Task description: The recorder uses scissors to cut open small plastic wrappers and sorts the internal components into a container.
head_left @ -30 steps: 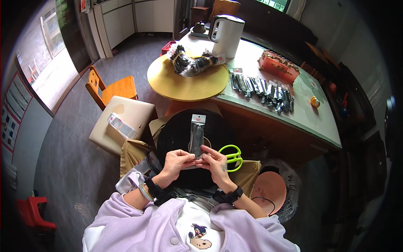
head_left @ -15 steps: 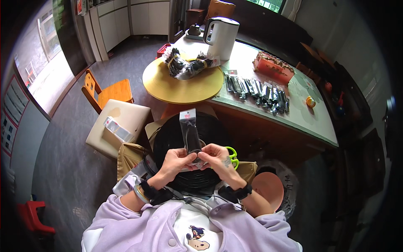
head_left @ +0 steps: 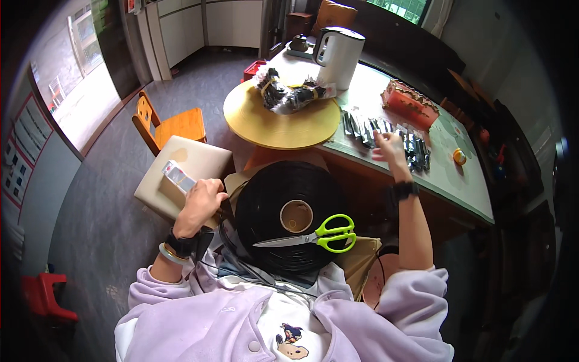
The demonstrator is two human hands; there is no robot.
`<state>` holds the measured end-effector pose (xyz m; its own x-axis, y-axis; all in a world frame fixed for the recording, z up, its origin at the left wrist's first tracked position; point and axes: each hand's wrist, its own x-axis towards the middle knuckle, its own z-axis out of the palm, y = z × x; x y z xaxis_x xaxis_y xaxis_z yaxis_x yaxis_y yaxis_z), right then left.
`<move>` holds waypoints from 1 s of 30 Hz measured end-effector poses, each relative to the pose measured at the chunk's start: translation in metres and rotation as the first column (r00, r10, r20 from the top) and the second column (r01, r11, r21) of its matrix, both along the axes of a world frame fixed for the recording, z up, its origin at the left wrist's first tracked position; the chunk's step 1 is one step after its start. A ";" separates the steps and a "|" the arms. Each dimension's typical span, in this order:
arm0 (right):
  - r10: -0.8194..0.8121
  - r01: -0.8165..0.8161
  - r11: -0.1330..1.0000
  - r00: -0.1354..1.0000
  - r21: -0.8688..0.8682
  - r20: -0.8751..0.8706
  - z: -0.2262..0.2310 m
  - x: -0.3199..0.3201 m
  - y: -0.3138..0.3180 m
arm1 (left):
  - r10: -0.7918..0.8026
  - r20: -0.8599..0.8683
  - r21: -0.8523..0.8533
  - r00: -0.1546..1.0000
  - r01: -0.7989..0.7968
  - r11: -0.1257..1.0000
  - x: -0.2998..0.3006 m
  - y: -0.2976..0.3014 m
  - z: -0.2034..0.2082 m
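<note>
My right hand (head_left: 391, 151) is stretched out over a row of clear packets with black contents (head_left: 416, 151) on the table, its fingers apart. My left hand (head_left: 204, 202) is bent beside the flat clear sleeves (head_left: 177, 175) on the cream stool. Its fingers are curled, and what lies under them is hidden. In front of me stands a big black roll (head_left: 265, 199) with a cardboard core (head_left: 296, 216). Scissors with lime-green handles (head_left: 335, 233) lie across the roll, their blades pointing left.
The cream stool (head_left: 211, 158) stands at my left, a wooden chair (head_left: 181, 125) behind it. A round yellow board (head_left: 283, 130) carries a bundle of packets (head_left: 289, 96). On the table are a white kettle (head_left: 344, 57), a pink box (head_left: 410, 104) and a small orange ball (head_left: 459, 157).
My hands have parted; the packet they held together over the roll is gone from there. The right hand moved out to the packet row, the left toward the stool. The scissors now show fully.
</note>
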<state>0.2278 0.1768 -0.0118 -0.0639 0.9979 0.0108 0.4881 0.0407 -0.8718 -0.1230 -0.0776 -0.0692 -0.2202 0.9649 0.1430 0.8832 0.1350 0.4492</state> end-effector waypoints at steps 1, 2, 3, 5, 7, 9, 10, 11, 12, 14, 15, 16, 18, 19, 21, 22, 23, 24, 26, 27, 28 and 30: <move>0.139 -0.140 0.990 0.989 0.006 0.048 -0.006 -0.008 -0.013 | 0.016 0.002 -0.008 1.000 -0.016 1.000 -0.003 -0.006 -0.005; 0.273 -0.275 0.961 0.957 0.006 0.094 -0.012 -0.017 -0.034 | 0.048 -0.013 -0.041 0.999 -0.048 0.998 -0.005 -0.012 -0.010; 0.435 -0.463 0.878 0.878 0.121 0.202 -0.022 -0.021 -0.053 | 0.078 -0.028 -0.073 0.997 -0.079 0.994 -0.008 -0.018 -0.014; 0.608 -0.691 0.706 0.703 0.155 0.368 -0.035 -0.018 -0.092 | 0.093 -0.042 -0.099 0.995 -0.097 0.990 -0.007 -0.018 -0.021; 0.677 -0.798 0.594 0.565 0.102 0.472 -0.048 -0.008 -0.122 | 0.121 -0.046 -0.143 0.992 -0.126 0.982 0.002 -0.013 -0.028; 0.673 -0.835 0.538 0.506 0.112 0.540 -0.069 0.005 -0.145 | 0.124 -0.051 -0.159 0.991 -0.131 0.979 0.006 -0.008 -0.040; 0.538 -0.784 0.606 0.530 0.136 0.656 -0.080 0.005 -0.157 | 0.131 -0.051 -0.137 0.990 -0.137 0.981 0.006 -0.005 -0.049; 0.388 -0.727 0.665 0.532 0.171 0.753 -0.088 0.004 -0.164 | 0.137 -0.051 -0.114 0.989 -0.142 0.983 0.004 -0.002 -0.059; 0.377 -0.721 0.670 0.537 0.177 0.755 -0.093 0.003 -0.167 | 0.141 -0.049 -0.090 0.989 -0.145 0.985 0.004 0.003 -0.065; 0.270 -0.763 0.598 0.479 0.244 0.835 -0.099 0.002 -0.170 | 0.137 -0.071 -0.034 0.988 -0.140 0.990 -0.002 0.015 -0.073; 0.214 -0.787 0.555 0.448 0.269 0.868 -0.097 0.001 -0.170 | 0.146 -0.089 0.015 0.985 -0.145 0.989 -0.002 0.019 -0.070; 0.208 -0.785 0.557 0.449 0.272 0.869 -0.093 0.002 -0.170 | 0.156 -0.108 0.063 0.982 -0.149 0.987 -0.002 0.023 -0.068; 0.325 -0.815 0.510 0.478 0.275 0.816 -0.083 0.006 -0.170 | 0.152 -0.042 0.153 0.987 -0.144 0.978 -0.003 0.032 -0.062; 0.384 -0.829 0.485 0.487 0.278 0.784 -0.077 0.007 -0.169 | 0.146 0.023 0.237 0.989 -0.147 0.960 -0.005 0.037 -0.058; 0.368 -0.784 0.534 0.552 0.316 0.748 -0.069 0.016 -0.165 | 0.129 0.091 0.314 0.987 -0.151 0.937 0.004 0.044 -0.033; 0.348 -0.735 0.579 0.614 0.352 0.708 -0.065 0.022 -0.162 | 0.042 0.369 0.312 0.928 -0.167 0.935 0.016 0.044 -0.008; 0.326 -0.682 0.622 0.672 0.385 0.664 -0.064 0.028 -0.159 | -0.046 0.615 0.305 0.787 -0.183 0.935 0.025 0.042 0.010; 0.325 -0.680 0.624 0.674 0.385 0.663 -0.067 0.033 -0.155 | -0.048 0.614 0.303 0.788 -0.180 0.936 0.029 0.040 0.021; 0.194 -0.350 0.839 0.908 0.416 0.372 -0.081 0.043 -0.143 | -0.142 0.733 0.336 0.665 -0.172 0.926 0.035 0.038 0.038; 0.087 -0.165 0.910 0.973 0.380 0.214 -0.091 0.046 -0.136 | -0.188 0.782 0.349 0.594 -0.168 0.922 0.038 0.040 0.040; 0.084 -0.162 0.911 0.974 0.380 0.212 -0.099 0.046 -0.132 | -0.189 0.781 0.349 0.596 -0.165 0.922 0.039 0.038 0.042; 0.090 -0.057 0.964 0.989 0.261 -0.116 -0.113 0.043 -0.124 | -0.150 0.789 0.330 0.596 -0.203 0.922 0.037 0.033 0.043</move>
